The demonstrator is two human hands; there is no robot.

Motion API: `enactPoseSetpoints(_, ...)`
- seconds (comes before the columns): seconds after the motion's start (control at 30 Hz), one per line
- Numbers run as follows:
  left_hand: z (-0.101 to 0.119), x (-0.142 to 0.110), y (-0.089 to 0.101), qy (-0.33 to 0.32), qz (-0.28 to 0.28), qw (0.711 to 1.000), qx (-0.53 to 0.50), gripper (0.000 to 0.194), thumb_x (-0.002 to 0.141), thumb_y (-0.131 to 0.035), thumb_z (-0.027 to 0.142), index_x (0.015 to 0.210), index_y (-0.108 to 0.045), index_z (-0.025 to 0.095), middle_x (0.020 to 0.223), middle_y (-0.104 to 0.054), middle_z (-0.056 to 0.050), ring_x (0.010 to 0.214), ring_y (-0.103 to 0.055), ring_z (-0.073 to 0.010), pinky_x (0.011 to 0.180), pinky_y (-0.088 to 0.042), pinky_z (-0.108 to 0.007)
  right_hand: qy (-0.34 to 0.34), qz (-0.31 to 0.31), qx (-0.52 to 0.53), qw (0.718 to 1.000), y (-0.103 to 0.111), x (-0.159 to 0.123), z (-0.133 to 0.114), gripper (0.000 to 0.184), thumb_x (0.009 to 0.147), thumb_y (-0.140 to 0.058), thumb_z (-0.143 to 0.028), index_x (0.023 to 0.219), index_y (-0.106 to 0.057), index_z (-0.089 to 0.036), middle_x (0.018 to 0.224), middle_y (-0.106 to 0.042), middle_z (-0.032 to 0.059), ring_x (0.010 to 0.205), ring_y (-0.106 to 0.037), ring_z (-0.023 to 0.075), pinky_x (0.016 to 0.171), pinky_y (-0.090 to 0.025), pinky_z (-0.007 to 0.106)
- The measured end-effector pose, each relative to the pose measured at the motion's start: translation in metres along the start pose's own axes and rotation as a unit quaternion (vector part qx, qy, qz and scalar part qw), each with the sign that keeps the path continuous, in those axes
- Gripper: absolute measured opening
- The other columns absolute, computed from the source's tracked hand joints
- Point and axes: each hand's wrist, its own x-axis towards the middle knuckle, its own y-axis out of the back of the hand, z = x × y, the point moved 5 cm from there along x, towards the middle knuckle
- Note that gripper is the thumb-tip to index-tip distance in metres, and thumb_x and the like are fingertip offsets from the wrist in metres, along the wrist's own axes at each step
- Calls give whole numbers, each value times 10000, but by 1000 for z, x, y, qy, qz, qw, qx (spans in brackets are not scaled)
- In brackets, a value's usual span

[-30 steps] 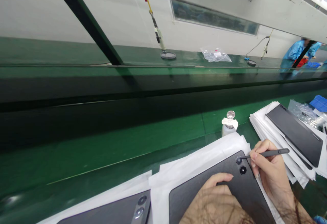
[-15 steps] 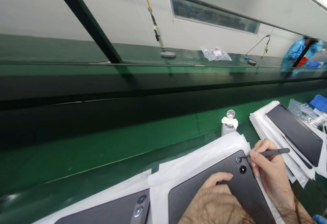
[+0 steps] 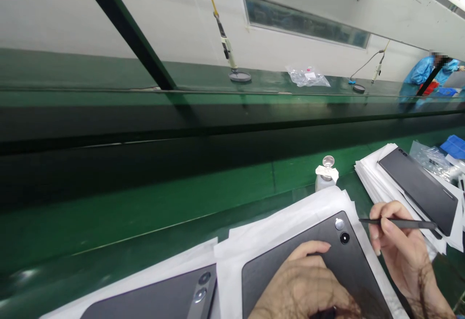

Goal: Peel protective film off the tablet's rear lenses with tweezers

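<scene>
Pinching a dark stylus [image 3: 399,223], the right hand [image 3: 395,241] hovers just right of the tablet's [image 3: 312,270] lenses. The left hand [image 3: 301,285] lies flat on it. A capped bottle [image 3: 326,176] stands nearby, contents unclear.

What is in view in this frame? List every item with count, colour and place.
Tablet: one, dark grey, back up on white sheets, near centre.
Second tablet: one, grey, lower left.
Third tablet: one, dark grey, on a paper stack at right.
White sheets: several, under the tablets.
Bottle: one, whitish, metal cap, behind the centre tablet.
Plastic bag: one, clear, far bench.
Hanging tools: two, far bench.
Person in blue: one, far right.
Left hand: flat on the centre tablet.
Right hand: holds a dark stylus, tip off the tablet.
</scene>
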Motion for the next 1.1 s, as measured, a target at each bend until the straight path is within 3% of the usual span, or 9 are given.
enactPoseSetpoints(0.13,22,15,23,6,-6,1000,-13,199,776,-688,420,601,-713,327,383,-512,73,465,-495,-157,965,-526,-353,57,-65,-82,993,21,-23,-22,69,942,-654,-307,939,-722,-298,973,-656,29,613,-655,138,557,-570,269)
enactPoseSetpoints(0.27,39,24,36,11,-12,999,-33,189,778,-685,441,630,-726,331,408,-549,61,516,-539,-171,999,-504,-367,81,-153,-160,972,38,-37,-32,389,912,-567,-602,1043,-779,-305,1035,-706,107,743,-721,247,724,-628,392)
enactPoseSetpoints(0.33,44,25,39,14,-11,999,-46,198,782,-683,448,632,-725,326,433,-587,57,524,-556,-171,1003,-498,-368,68,-151,-201,966,37,-41,-34,518,859,-544,-714,1023,-795,-291,1023,-705,126,808,-721,286,749,-628,405)
enactPoseSetpoints(0.47,53,23,52,18,2,997,-82,261,844,-641,434,620,-692,311,524,-666,105,495,-576,-107,1045,-427,-300,59,-60,-239,967,15,-51,-41,266,839,-699,-552,829,-757,-293,881,-655,73,727,-658,234,698,-582,345)
enactPoseSetpoints(0.53,58,22,59,16,-8,996,-92,245,878,-642,385,651,-685,304,582,-683,147,517,-598,-61,1069,-354,-223,57,-48,-225,972,0,-56,-42,165,801,-777,-442,755,-719,-295,824,-651,46,665,-630,204,655,-550,316)
enactPoseSetpoints(0.63,65,21,68,7,-24,995,-92,195,893,-676,324,700,-683,303,628,-682,171,558,-606,-40,1074,-281,-152,40,-45,-214,975,-8,-59,-41,177,748,-835,-412,697,-702,-306,734,-678,12,604,-616,181,636,-535,294)
enactPoseSetpoints(0.77,69,21,70,-5,-18,996,-92,218,916,-666,328,701,-672,298,621,-663,166,562,-596,-50,1078,-251,-132,40,-49,-247,967,1,-54,-40,144,729,-842,-361,685,-712,-318,683,-707,5,574,-625,180,601,-543,283)
enactPoseSetpoints(0.93,69,22,67,-25,-17,996,-82,207,928,-660,315,724,-690,290,630,-668,147,580,-607,-48,1083,-220,-113,70,-137,-294,943,1,-50,-43,100,751,-792,-235,741,-725,-308,695,-735,30,582,-672,204,527,-541,277)
enactPoseSetpoints(1.1,69,24,70,-9,-23,996,-91,182,896,-677,246,716,-695,260,624,-667,130,587,-599,-42,1075,-237,-137,92,-53,-271,957,-9,-54,-47,122,756,-798,-287,692,-695,-297,667,-720,30,539,-617,200,545,-508,317)
